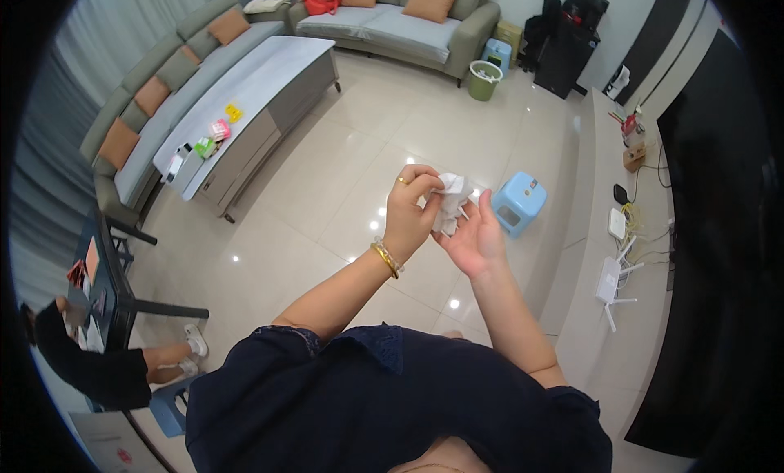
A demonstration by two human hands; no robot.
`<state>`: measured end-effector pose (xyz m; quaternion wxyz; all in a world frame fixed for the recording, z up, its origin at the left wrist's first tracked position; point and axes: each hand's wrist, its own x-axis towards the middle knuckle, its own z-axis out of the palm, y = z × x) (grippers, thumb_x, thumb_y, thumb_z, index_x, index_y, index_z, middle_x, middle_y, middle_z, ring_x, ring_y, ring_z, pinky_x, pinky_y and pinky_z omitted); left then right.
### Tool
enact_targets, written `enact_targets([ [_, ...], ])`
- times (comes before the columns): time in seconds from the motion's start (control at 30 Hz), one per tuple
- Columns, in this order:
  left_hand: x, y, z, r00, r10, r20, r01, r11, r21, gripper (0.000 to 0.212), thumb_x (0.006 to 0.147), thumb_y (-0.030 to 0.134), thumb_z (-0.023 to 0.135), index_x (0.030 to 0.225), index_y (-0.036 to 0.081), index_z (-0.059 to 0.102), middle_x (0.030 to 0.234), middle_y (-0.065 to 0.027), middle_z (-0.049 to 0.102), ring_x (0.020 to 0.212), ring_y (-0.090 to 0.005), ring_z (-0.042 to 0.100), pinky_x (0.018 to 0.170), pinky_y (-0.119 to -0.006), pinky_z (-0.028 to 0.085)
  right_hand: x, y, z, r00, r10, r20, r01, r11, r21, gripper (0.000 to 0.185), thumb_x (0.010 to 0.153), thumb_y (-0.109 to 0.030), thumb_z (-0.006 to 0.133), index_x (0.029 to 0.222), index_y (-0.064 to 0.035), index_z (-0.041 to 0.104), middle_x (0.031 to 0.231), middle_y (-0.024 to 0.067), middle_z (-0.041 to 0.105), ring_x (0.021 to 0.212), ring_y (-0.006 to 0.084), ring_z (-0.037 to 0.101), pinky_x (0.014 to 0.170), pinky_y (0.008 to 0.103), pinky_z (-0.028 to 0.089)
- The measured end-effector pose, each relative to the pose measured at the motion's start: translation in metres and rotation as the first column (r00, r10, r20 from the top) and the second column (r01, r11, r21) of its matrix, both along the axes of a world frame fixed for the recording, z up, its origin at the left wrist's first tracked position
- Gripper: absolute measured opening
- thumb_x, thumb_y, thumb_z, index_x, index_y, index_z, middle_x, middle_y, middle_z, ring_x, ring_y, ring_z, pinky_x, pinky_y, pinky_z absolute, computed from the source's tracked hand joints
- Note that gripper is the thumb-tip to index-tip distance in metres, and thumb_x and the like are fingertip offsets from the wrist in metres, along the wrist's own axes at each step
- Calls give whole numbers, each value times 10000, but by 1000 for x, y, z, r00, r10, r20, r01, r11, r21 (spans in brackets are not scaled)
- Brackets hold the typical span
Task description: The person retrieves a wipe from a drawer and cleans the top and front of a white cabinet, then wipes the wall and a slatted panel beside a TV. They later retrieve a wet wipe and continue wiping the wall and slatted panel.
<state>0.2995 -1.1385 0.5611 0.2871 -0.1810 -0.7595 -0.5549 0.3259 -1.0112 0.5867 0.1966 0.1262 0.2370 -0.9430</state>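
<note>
A crumpled white tissue [452,197] is between my two hands, above the tiled floor. My left hand [414,206], with a ring and bracelets on the wrist, pinches the tissue's upper left part between thumb and fingers. Palm up, my right hand [474,237] is beside and under the tissue, its thumb raised apart; its fingers are partly behind the tissue, so whether they grip it cannot be told. A light blue plastic stool [519,202] stands on the floor just right of my right hand.
At the left are a long coffee table [269,75] with small packages and a person [92,363] seated at a dark table. Sofas [392,29] line the far side, near a green bucket [484,84]. A cabinet at the right bears a white router [607,280].
</note>
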Motion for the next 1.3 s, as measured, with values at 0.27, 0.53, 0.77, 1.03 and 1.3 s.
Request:
enact_targets([
  [0.27, -168, 48, -34, 949, -287, -132, 263, 949, -172, 207, 727, 24, 698, 928, 52, 656, 1063, -98, 576, 952, -213, 583, 803, -306, 487, -178, 67, -54, 975, -148, -165, 186, 952, 244, 352, 945, -175, 509, 1254, -41, 408, 1215, 98, 499, 1140, 211, 496, 982, 385, 404],
  [0.53, -391, 84, -27, 709, -464, 531, 316, 882, 349, 271, 766, 72, 718, 991, -15, 595, 1022, -80, 562, 864, -132, 590, 714, -244, 515, -394, 112, -64, 957, -118, -264, 220, 891, 398, 227, 886, -81, 596, 1092, -22, 517, 1098, 83, 587, 1025, 184, 577, 927, 363, 476],
  [0.77, -583, 94, -73, 742, -377, 555, 239, 921, 307, 262, 789, 10, 667, 1034, -28, 585, 973, -62, 598, 836, -107, 575, 724, -234, 508, -579, 118, -102, 990, -35, -135, 97, 869, 486, 300, 860, -88, 633, 1131, 14, 555, 1048, 90, 607, 977, 186, 598, 871, 336, 500],
  [1.03, -836, 137, -112, 671, -367, 645, 219, 928, 301, 391, 813, 61, 651, 1175, 0, 517, 1088, -91, 559, 917, -153, 553, 789, -280, 490, -819, 139, -132, 940, -340, 3, 298, 828, 475, 260, 861, -85, 635, 1095, -32, 535, 998, 63, 608, 903, 153, 600, 780, 289, 498],
  [1.3, -1069, 202, -163, 221, -590, 777, 183, 807, 561, 497, 824, 81, 641, 1277, 45, 438, 1164, -117, 469, 1011, -195, 539, 849, -329, 489, -1041, 213, -207, 880, -418, 227, 330, 880, 342, 186, 855, -45, 621, 1024, -65, 546, 1005, 44, 610, 899, 138, 585, 766, 264, 492],
])
